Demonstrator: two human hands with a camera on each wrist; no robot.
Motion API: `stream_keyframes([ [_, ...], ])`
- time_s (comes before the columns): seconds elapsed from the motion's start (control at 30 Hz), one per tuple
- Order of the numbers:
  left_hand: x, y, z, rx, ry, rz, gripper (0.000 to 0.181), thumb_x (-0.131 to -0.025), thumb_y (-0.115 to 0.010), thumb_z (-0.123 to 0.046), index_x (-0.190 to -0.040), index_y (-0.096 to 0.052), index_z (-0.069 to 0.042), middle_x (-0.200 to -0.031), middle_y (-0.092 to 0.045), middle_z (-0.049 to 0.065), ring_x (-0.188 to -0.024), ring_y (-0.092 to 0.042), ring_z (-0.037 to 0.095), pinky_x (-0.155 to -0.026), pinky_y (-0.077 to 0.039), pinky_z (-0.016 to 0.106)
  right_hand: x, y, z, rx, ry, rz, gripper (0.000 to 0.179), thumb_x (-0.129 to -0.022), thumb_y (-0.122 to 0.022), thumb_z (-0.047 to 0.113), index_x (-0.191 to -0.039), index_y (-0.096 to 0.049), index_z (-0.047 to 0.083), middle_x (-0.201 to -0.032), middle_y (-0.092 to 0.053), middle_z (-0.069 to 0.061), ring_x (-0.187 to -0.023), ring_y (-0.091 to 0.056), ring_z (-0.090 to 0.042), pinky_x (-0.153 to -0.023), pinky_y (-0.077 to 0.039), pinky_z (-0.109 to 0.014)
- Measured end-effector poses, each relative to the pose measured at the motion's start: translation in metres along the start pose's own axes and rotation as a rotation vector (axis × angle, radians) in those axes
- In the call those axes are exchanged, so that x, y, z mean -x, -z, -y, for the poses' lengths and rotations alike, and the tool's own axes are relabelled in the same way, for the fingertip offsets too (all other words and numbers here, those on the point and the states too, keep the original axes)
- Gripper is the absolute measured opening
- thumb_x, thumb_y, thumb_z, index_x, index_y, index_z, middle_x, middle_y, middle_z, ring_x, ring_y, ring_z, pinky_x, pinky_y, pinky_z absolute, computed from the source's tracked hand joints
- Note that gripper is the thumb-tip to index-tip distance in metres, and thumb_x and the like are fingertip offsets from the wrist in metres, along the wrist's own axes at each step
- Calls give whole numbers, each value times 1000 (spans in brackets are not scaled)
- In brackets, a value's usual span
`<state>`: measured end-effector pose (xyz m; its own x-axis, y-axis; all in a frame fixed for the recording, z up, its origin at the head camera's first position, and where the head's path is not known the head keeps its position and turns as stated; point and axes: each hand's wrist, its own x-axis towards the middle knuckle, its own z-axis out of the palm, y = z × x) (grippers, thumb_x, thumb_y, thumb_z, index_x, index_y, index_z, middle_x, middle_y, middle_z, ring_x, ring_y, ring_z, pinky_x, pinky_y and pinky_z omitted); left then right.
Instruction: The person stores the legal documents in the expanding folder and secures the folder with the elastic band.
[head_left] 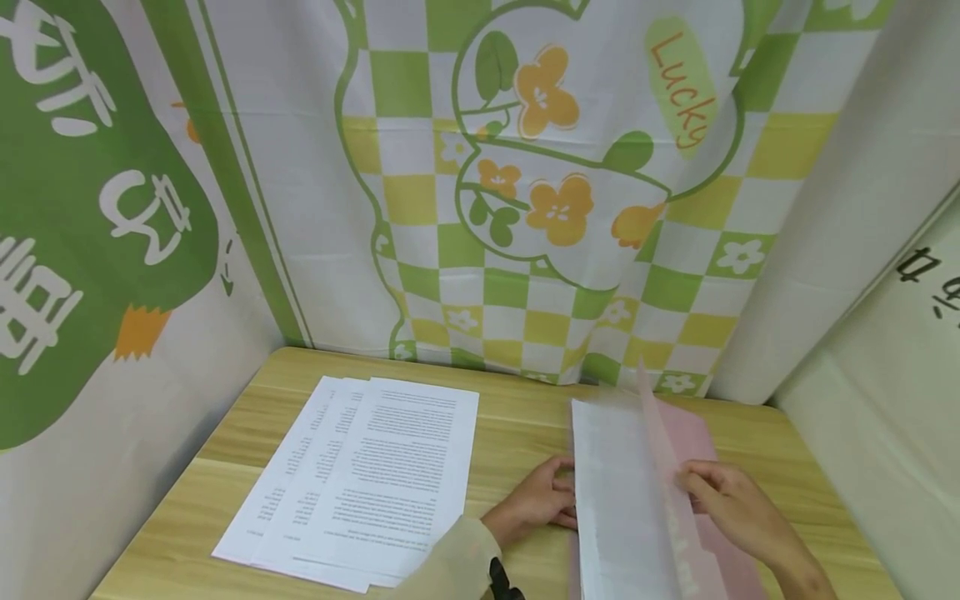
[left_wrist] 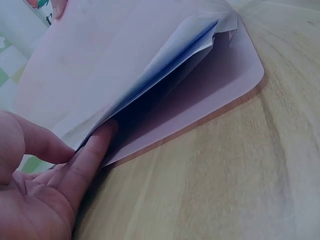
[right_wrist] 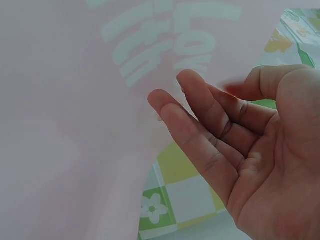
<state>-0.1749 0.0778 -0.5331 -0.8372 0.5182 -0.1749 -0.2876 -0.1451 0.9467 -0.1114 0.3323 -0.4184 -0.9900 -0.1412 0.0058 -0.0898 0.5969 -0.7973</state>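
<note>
A pink folder [head_left: 701,429] lies at the lower right of the head view, on a wood-grained counter [head_left: 517,442], running past the bottom edge of the frame. Inside it is a stack of white, partly see-through leaves [head_left: 618,492]; whether papers fill them cannot be told. The translucent pink cover [head_left: 678,533] stands raised at a tilt along the stack's right side.

The left hand [head_left: 540,500] grips the left edge of the leaves, thumb above and fingers beneath. In the left wrist view, the leaves part from the folder's pink back [left_wrist: 235,80], and a dark blue layer [left_wrist: 185,55] shows in the gap. The right hand [head_left: 731,504] pinches the edge of the cover, whose pale lettering [right_wrist: 192,45] fills the upper middle of the right wrist view.

Printed sheets [head_left: 397,475] overlap in a fan at the lower left of the head view, outside the folder and apart from it. A green-and-yellow checked cloth [head_left: 510,333] hangs behind the counter.
</note>
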Motion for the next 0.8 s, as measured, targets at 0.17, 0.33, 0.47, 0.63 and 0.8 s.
stream_keyframes([
  [0.17, -1, -3, -1, 2, -2, 12, 60, -87, -51, 21, -143, -47, 0, -85, -65, 12, -68, -67, 24, -67, -61, 45, -1, 0, 0, 0, -13, 11, 29, -109, -51, 17, -83, -60, 6, -74, -47, 0, -80, -56, -9, -77, -58, -30],
  [0.33, -3, -5, -1, -8, 6, 8, 60, -89, -53, 21, -146, -45, 3, -86, -62, 11, -69, -68, 24, -68, -61, 44, 0, -2, 1, 11, -11, 1, 31, -109, -51, 18, -81, -58, 6, -75, -47, 0, -79, -56, -10, -77, -58, -30],
  [0.47, -3, -7, 0, -22, 10, -12, 58, -89, -53, 20, -144, -45, 5, -83, -62, 11, -69, -70, 27, -67, -61, 43, 0, -2, 0, 10, 8, -1, 32, -110, -51, 19, -80, -56, 6, -75, -47, 0, -78, -54, -10, -76, -58, -30],
  [0.63, -3, -9, -1, -53, 13, -40, 54, -89, -55, 19, -141, -48, 5, -80, -64, 11, -68, -70, 28, -65, -61, 41, 0, -1, 1, 5, 10, -10, 33, -109, -52, 18, -79, -54, 6, -74, -46, 0, -76, -53, -10, -76, -58, -31],
  [0.8, -5, -11, 1, -56, 2, -50, 51, -89, -56, 20, -138, -50, 7, -79, -66, 12, -70, -72, 32, -65, -61, 42, 0, -1, 2, -2, -3, -1, 35, -110, -51, 19, -78, -51, 5, -72, -44, 0, -75, -53, -11, -77, -58, -31],
])
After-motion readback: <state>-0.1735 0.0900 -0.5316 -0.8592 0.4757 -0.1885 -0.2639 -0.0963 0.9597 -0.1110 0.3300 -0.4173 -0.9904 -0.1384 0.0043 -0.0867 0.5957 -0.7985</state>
